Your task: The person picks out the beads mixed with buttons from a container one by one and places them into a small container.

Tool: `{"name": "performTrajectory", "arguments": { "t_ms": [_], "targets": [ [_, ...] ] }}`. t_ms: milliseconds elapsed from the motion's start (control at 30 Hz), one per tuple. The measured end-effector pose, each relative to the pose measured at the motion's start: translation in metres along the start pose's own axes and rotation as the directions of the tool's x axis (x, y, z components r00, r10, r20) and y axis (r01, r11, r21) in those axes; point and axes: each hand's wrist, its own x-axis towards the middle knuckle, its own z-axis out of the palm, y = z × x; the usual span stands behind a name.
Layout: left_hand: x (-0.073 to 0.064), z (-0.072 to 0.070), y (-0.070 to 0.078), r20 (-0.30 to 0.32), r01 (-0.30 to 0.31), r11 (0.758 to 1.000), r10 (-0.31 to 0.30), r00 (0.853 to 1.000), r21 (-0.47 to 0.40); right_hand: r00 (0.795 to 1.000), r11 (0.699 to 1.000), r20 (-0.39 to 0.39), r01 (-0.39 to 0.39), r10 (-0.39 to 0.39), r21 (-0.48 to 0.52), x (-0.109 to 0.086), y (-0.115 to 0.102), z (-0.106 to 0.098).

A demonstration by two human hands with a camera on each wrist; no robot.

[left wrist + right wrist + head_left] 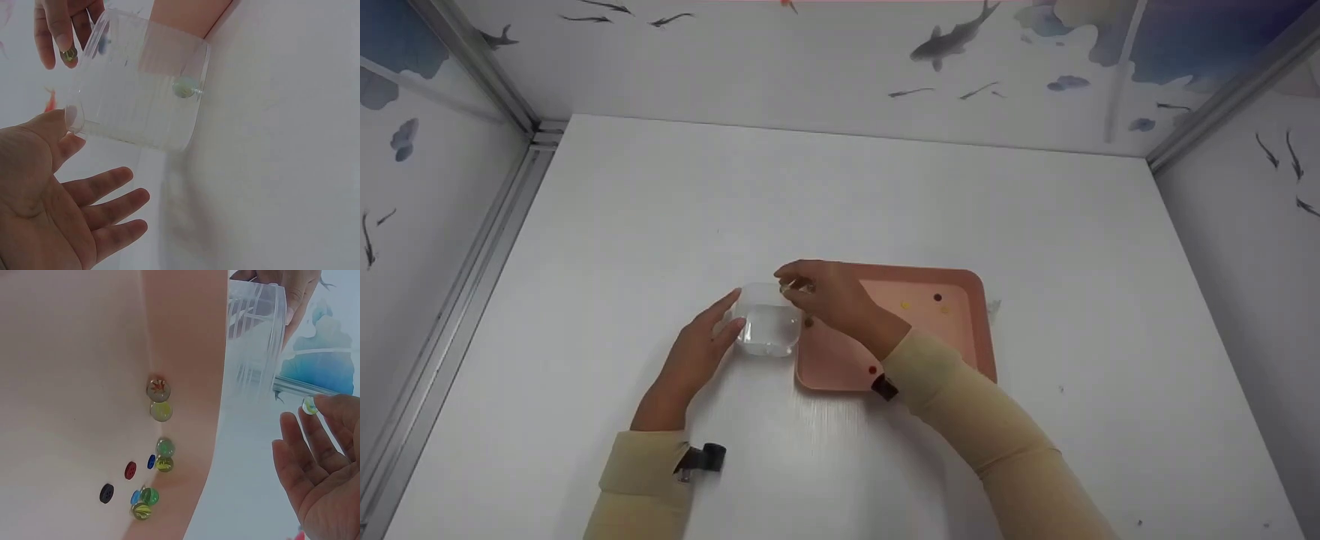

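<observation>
My right hand [832, 296] pinches a glass marble [309, 405] between thumb and finger, beside the rim of a clear plastic container [769, 341]. Its remaining fingers are spread in the right wrist view. My left hand [701, 349] touches the container's left side with fairly straight fingers. In the left wrist view its thumb meets the container wall, and the other fingers spread apart. Through that wall shows a pale greenish marble [184, 87]. A pink tray [840, 379] stands to the right, holding several marbles [158, 389] and several buttons [130, 470]. My right forearm hides part of it.
A white table [660, 187] carries the tray and container. Printed panels [810, 75] rise behind and at both sides, with a metal rail [472, 277] along the left edge. A small whitish, translucent piece [994, 307] lies by the tray's right edge.
</observation>
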Motion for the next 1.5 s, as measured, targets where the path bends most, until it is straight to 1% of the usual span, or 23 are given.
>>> {"name": "performTrajectory", "arguments": {
  "t_ms": [67,233,333,467,600,700,833,1100,1333,1500],
  "targets": [
    [0.000,0.000,0.000,0.001,-0.003,1.000,0.003,1.000,-0.002,1.000,1.000,-0.001,0.018,-0.018,-0.020,0.000,-0.001,0.001],
    [-0.001,0.001,0.001,0.001,-0.001,1.000,0.001,1.000,0.000,0.998,0.998,0.006,0.062,-0.062,-0.029,0.000,0.000,0.005],
    [-0.001,0.001,0.001,0.002,0.004,1.000,-0.004,1.000,0.002,0.994,0.991,-0.007,0.108,-0.109,-0.081,0.000,0.000,0.007],
    [-0.001,0.000,0.001,0.000,0.001,1.000,-0.001,1.000,0.002,0.985,0.971,-0.027,0.164,-0.171,-0.173,0.000,-0.001,0.010],
    [-0.002,0.000,0.002,-0.001,-0.002,1.000,0.002,1.000,0.005,0.978,0.956,-0.022,0.199,-0.209,-0.217,0.000,-0.004,0.012],
    [-0.002,0.000,0.002,0.002,0.000,1.000,0.000,1.000,0.005,0.978,0.949,-0.002,0.203,-0.210,-0.241,0.000,-0.007,0.014],
    [-0.002,0.000,0.000,0.003,0.000,1.000,0.000,1.000,-0.006,0.982,0.948,0.027,0.186,-0.185,-0.260,0.001,-0.009,0.015],
    [-0.002,-0.002,-0.001,0.018,-0.020,1.000,0.021,1.000,-0.009,0.980,0.929,0.044,0.198,-0.194,-0.312,0.002,-0.012,0.019],
    [0.000,-0.001,-0.002,0.013,-0.031,0.999,0.031,0.999,-0.009,0.981,0.925,0.073,0.192,-0.178,-0.327,0.003,-0.016,0.020],
    [0.001,0.000,-0.003,0.013,-0.028,1.000,0.028,1.000,-0.010,0.982,0.910,0.106,0.187,-0.159,-0.371,0.004,-0.019,0.020]
  ]
}}
